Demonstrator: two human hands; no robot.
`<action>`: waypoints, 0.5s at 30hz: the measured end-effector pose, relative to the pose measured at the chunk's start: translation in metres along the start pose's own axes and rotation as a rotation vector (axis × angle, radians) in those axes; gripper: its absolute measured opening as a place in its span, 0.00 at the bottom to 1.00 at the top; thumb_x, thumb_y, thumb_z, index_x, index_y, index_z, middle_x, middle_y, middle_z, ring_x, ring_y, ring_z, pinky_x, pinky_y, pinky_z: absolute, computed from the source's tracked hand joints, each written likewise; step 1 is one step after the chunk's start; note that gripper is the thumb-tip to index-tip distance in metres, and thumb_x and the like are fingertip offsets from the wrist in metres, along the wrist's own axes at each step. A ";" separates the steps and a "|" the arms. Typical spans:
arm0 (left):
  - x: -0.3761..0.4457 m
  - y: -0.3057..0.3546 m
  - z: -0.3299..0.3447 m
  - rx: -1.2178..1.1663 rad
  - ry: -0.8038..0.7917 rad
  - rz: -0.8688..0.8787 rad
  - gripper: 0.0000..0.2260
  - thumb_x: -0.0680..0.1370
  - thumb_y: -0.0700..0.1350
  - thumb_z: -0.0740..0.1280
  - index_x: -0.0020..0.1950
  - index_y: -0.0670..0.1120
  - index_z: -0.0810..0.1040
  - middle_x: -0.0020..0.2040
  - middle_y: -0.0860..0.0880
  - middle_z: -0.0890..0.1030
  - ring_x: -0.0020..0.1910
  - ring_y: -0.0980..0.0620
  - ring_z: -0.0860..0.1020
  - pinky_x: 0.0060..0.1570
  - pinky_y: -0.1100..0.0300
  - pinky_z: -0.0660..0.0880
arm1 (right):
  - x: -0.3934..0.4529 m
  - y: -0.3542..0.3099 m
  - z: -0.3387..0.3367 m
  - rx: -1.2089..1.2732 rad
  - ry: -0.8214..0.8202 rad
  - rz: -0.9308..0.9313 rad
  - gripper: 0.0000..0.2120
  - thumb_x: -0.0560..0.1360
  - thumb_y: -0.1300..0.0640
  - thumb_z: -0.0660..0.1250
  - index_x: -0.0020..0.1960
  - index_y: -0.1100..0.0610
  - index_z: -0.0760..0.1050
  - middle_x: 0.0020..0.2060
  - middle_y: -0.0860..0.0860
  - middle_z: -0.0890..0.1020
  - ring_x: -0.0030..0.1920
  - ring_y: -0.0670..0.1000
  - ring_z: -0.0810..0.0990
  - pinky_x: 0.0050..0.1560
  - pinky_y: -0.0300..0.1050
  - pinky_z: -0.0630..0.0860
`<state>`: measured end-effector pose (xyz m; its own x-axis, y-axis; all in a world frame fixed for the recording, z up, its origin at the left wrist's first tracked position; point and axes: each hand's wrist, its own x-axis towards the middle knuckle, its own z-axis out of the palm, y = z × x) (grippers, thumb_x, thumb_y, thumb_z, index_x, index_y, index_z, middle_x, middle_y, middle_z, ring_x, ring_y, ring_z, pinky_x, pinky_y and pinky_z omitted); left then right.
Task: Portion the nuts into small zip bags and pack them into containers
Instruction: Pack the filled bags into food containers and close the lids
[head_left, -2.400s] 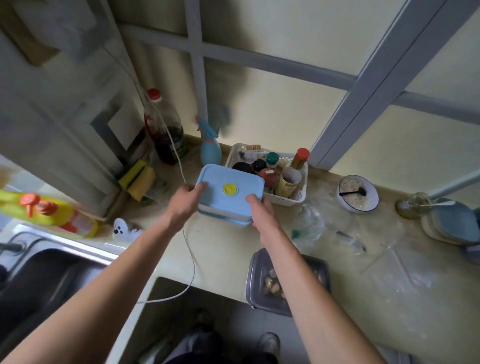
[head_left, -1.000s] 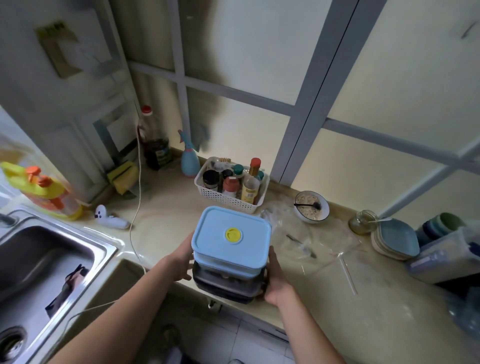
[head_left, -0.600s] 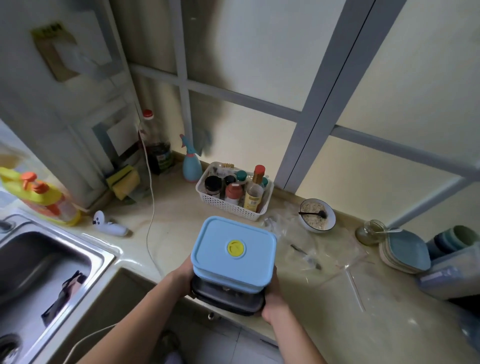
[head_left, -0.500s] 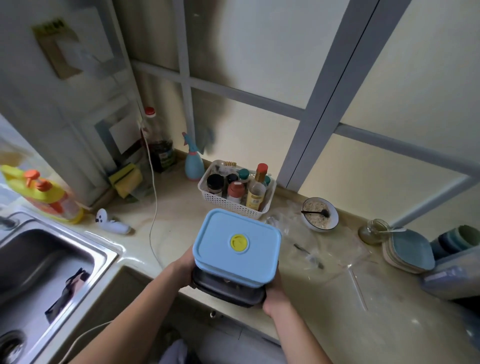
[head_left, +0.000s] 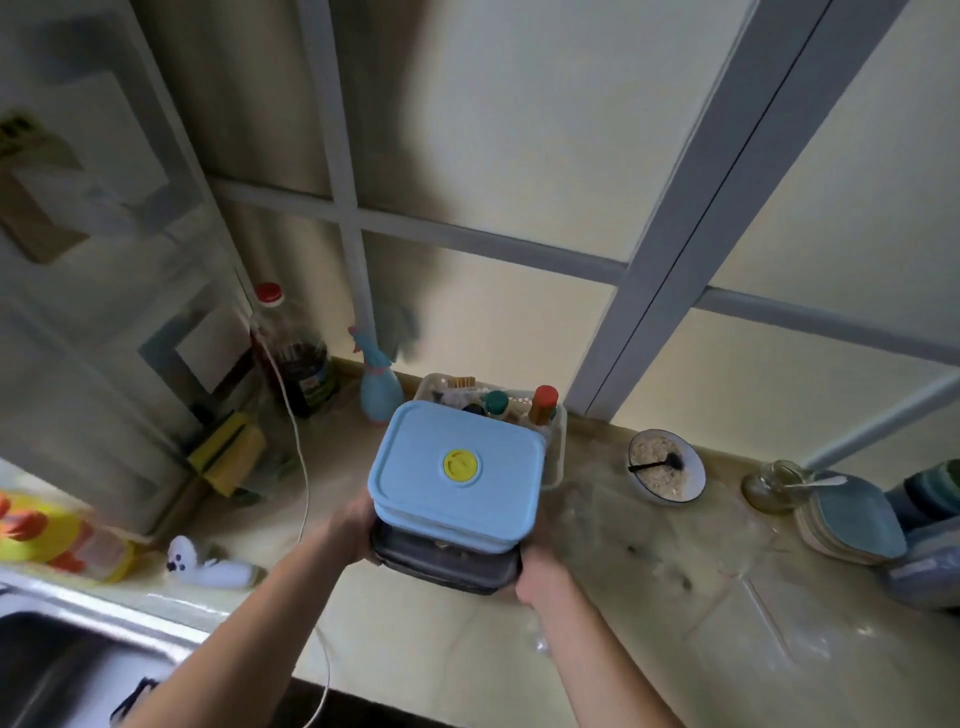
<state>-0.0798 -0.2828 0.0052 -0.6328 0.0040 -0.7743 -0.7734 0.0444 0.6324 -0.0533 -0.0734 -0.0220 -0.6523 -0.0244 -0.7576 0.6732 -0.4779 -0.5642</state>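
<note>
A person's left hand (head_left: 358, 525) and right hand (head_left: 540, 571) clasp opposite ends of a blue-lidded container (head_left: 457, 467) stacked on a dark container (head_left: 447, 564) above the counter's (head_left: 415, 649) near edge; rigid, smooth-sided, likely light, the unlatched stack is best carried from the bottom box.

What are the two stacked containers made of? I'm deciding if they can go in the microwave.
Blue container: likely matte plastic, opaque and evenly coloured, with a yellow valve, possibly silicone. Dark container beneath: see-through smoky plastic or glass; contents show through, so I can't tell which.
</note>
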 end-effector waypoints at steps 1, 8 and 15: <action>0.008 0.006 -0.003 0.011 -0.012 0.007 0.14 0.71 0.54 0.67 0.46 0.44 0.78 0.32 0.46 0.83 0.33 0.46 0.81 0.26 0.59 0.75 | 0.008 -0.003 0.005 0.013 0.007 -0.008 0.25 0.85 0.42 0.55 0.60 0.59 0.82 0.50 0.62 0.87 0.41 0.63 0.87 0.36 0.53 0.83; 0.038 0.026 -0.015 0.022 -0.097 0.137 0.12 0.85 0.45 0.57 0.51 0.43 0.78 0.34 0.49 0.86 0.28 0.56 0.82 0.21 0.65 0.73 | 0.033 -0.017 0.038 0.077 0.070 -0.078 0.18 0.86 0.50 0.57 0.60 0.60 0.80 0.41 0.57 0.88 0.36 0.57 0.87 0.29 0.48 0.82; 0.046 0.032 -0.017 -0.005 -0.189 0.187 0.12 0.84 0.50 0.59 0.58 0.46 0.79 0.51 0.45 0.86 0.42 0.52 0.85 0.38 0.58 0.79 | 0.040 -0.016 0.045 0.167 0.101 -0.089 0.16 0.86 0.52 0.59 0.61 0.63 0.79 0.44 0.60 0.87 0.38 0.60 0.87 0.32 0.52 0.84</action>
<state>-0.1338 -0.2977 -0.0095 -0.7470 0.1981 -0.6346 -0.6441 0.0207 0.7647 -0.1060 -0.1059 -0.0287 -0.6631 0.1083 -0.7407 0.5417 -0.6134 -0.5747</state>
